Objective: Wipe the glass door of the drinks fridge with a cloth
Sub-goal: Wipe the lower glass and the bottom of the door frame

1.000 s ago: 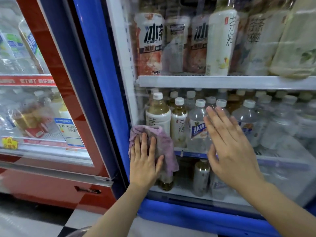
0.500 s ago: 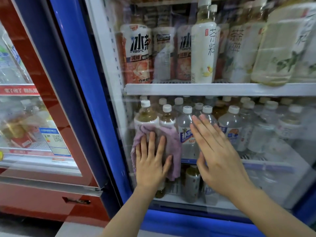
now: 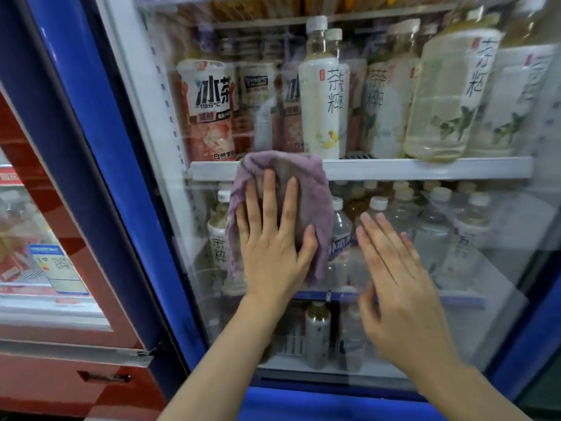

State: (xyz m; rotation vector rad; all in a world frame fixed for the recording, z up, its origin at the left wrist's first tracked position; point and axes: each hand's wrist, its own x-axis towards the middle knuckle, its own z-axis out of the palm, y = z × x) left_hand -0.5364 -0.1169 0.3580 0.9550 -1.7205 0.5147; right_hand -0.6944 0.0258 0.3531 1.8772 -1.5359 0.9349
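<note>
The glass door (image 3: 473, 268) of the blue-framed drinks fridge fills most of the view. My left hand (image 3: 273, 247) presses a purple cloth (image 3: 315, 202) flat against the glass, fingers straight and spread, at the level of the white shelf edge (image 3: 425, 171). The cloth hangs down past my palm on both sides. My right hand (image 3: 397, 287) lies flat on the glass just to the right, fingers straight and pointing up-left, apart from the cloth.
Behind the glass stand tea bottles (image 3: 321, 95) on the upper shelf and water bottles (image 3: 431, 232) below. The door's blue frame (image 3: 91, 147) runs down the left. A red fridge (image 3: 45, 299) stands beside it on the left.
My left hand has slid the cloth up the glass and a little right, from the lower shelf level to the white shelf edge. My right hand has stayed flat on the glass.
</note>
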